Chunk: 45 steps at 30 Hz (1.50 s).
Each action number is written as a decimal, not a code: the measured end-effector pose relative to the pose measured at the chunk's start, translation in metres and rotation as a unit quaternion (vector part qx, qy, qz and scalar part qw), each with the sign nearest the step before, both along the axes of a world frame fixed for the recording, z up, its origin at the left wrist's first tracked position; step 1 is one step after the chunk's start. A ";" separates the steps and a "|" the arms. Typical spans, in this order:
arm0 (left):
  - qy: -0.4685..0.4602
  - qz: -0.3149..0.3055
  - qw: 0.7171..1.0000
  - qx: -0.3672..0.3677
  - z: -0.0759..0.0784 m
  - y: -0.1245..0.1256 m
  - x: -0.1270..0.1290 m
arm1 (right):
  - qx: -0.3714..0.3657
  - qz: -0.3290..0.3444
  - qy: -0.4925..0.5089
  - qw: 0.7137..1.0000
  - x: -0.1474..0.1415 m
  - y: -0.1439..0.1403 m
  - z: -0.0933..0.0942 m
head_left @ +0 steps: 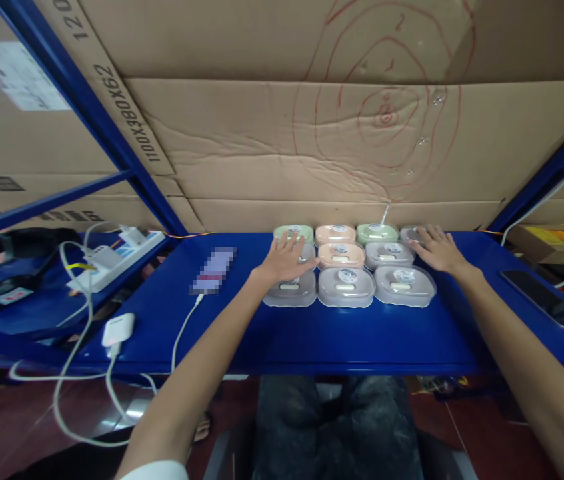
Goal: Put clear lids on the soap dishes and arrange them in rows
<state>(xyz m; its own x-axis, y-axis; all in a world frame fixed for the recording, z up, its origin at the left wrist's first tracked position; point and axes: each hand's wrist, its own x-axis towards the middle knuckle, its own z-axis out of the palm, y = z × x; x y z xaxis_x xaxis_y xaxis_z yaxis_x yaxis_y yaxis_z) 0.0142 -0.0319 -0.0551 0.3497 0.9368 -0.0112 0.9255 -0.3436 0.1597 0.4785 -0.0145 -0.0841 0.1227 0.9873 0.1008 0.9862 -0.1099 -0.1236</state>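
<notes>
Several small plastic boxes with clear lids stand in three rows on the blue shelf. My left hand (285, 261) lies spread over the left end of the rows, partly covering a grey box (291, 293) and one behind it. My right hand (437, 250) is spread at the back right, its fingertips over a grey box (409, 236). In the back row are a green box (293, 233), a peach box (335, 235) and another green box (377, 235). A second peach box (341, 256) sits mid-row beside a grey box (389, 255). Two grey boxes (346, 287) fill the front right.
A phone with a blurred screen (213, 270) lies left on a white cable, near a white earphone case (118, 329). Farther left are a power strip (117, 257) and a black headset (7, 267). At right lie a dark phone (545, 298) and a cardboard box (557, 243). Cardboard (242, 140) backs the shelf.
</notes>
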 end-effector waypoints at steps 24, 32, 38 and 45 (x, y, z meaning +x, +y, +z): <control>-0.111 -0.099 0.971 0.186 -0.040 -0.094 -0.054 | 0.163 0.275 0.033 0.947 -0.061 -0.132 -0.017; -0.149 -0.112 0.967 0.173 -0.037 -0.086 -0.053 | 0.189 0.275 -0.001 0.943 -0.062 -0.123 -0.018; -0.170 -0.125 0.963 0.167 -0.027 -0.095 -0.067 | 0.225 0.274 -0.012 0.935 -0.063 -0.135 -0.010; -0.124 -0.122 0.976 0.131 -0.029 -0.113 -0.087 | 0.277 0.312 0.012 0.909 -0.088 -0.158 -0.005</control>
<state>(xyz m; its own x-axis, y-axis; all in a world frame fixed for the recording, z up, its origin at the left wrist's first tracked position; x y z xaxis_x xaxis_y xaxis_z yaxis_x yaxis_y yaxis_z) -0.0726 -0.1451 -0.0837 0.5246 0.7844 0.3308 0.7552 -0.6082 0.2445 0.3901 -0.1725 -0.0896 -0.4354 0.6633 0.6087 0.8308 0.5564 -0.0120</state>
